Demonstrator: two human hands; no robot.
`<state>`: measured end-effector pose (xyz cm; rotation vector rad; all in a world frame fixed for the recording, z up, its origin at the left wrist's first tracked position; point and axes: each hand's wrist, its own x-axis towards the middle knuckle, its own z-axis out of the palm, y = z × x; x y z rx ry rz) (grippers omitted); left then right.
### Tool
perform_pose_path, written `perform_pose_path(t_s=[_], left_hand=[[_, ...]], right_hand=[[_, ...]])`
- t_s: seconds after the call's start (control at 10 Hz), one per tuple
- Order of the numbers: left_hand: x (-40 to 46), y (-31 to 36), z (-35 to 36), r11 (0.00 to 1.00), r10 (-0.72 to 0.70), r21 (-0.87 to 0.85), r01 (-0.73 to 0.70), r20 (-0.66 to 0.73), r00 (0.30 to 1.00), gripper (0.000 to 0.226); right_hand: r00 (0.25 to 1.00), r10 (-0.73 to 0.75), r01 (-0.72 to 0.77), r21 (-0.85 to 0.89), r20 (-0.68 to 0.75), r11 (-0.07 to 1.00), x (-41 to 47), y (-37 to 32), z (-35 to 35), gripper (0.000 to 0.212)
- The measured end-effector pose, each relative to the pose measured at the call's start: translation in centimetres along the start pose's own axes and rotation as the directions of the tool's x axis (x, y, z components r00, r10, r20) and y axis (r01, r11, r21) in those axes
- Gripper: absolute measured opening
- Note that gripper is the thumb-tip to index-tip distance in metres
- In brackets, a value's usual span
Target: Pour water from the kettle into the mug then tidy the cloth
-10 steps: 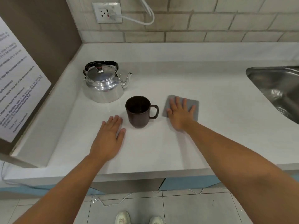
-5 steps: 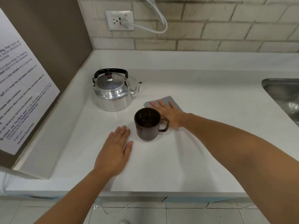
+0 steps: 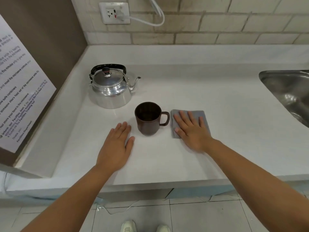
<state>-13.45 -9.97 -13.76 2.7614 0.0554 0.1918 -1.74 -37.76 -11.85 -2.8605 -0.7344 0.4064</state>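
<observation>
Cloth [image 3: 204,116], grey and folded into a flat rectangle, lies on the white bench [image 3: 217,148] under the right hand [image 3: 192,131], which presses down on it palm-flat with the fingers spread and pointing toward 12 o'clock; the cloth's far edge and right edge show beyond the fingers, and nothing is pinched or lifted. At 9 o'clock from that hand, just beside the cloth's left edge, stands the dark brown mug [image 3: 148,118], upright, its handle turned to 3 o'clock toward the cloth; whether handle and cloth touch cannot be told. The left hand [image 3: 117,148] lies flat on the bare bench at 7 o'clock from the mug, fingers together and extended, thumb out to the right, holding nothing and close to the mug's base without touching it. At 11 o'clock from the mug sits the shiny metal kettle [image 3: 110,91], lid on, black handle folded back, spout aimed to 3 o'clock, apart from the mug. Far out at 3 o'clock the steel sink [image 3: 287,91] is set into the bench. At 12 o'clock on the brick-tiled wall a white socket [image 3: 114,13] carries a plug with a white cable [image 3: 150,22] looping right. A printed notice [image 3: 18,91] hangs on the brown panel at 9 o'clock
</observation>
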Motion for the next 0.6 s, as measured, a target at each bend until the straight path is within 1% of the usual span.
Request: perform_pose_path(t_s=[0.1, 0.2, 0.4, 0.5, 0.6], left_hand=[[-0.1, 0.2, -0.2, 1.000, 0.005, -0.005, -0.005, 0.005, 1.000, 0.054], [-0.2, 0.4, -0.4, 1.000, 0.005, -0.008, -0.005, 0.007, 1.000, 0.053], [-0.2, 0.4, -0.5, 1.000, 0.004, -0.008, -0.003, 0.007, 1.000, 0.053], [0.0, 0.4, -0.5, 1.000, 0.002, -0.028, -0.002, 0.013, 1.000, 0.052], [0.3, 0.1, -1.1, 0.999, -0.007, -0.041, 0.009, 0.051, 0.999, 0.053]], right_hand=[[0.997, -0.077, 0.077, 0.012, -0.018, 0.997, -4.3, -1.2, 1.6, 0.060], [0.996, -0.088, 0.087, -0.035, -0.017, 0.996, -6.9, -2.2, 2.5, 0.059], [0.998, -0.059, 0.059, -0.023, 0.001, 0.998, -8.0, -3.0, 2.6, 0.057], [0.998, -0.044, 0.044, 0.006, 0.037, 0.999, -8.0, -3.3, 2.0, 0.060], [0.996, -0.055, 0.054, 0.019, 0.072, 0.998, -7.5, -3.3, -0.3, 0.065]])
